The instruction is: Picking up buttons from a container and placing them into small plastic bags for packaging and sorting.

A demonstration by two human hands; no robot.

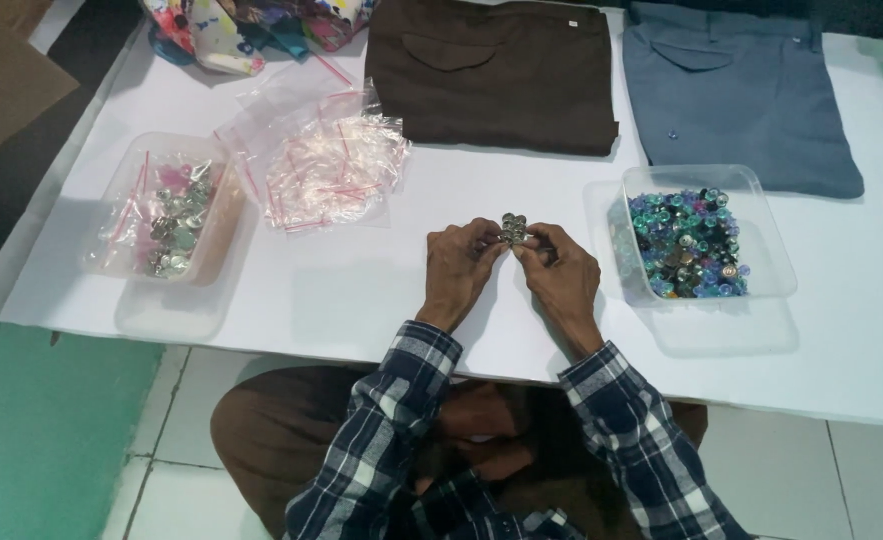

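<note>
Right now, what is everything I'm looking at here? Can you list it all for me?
white board: one, white, low work surface over the tiled floor
metal buttons: a small cluster, silvery, pinched between both hands
right tub: one, clear plastic, right of the hands, full of blue, green and purple beads
left tub: one, clear plastic, far left, holding bagged silvery pieces
plastic bags: a loose pile, clear with red strips, beside the left tub
brown garment: one, folded, top centre
blue-grey garment: one, folded, top right
patterned cloth: multicoloured, top left
left hand: plaid sleeve, holding the buttons
right hand: plaid sleeve, holding the buttons
</note>
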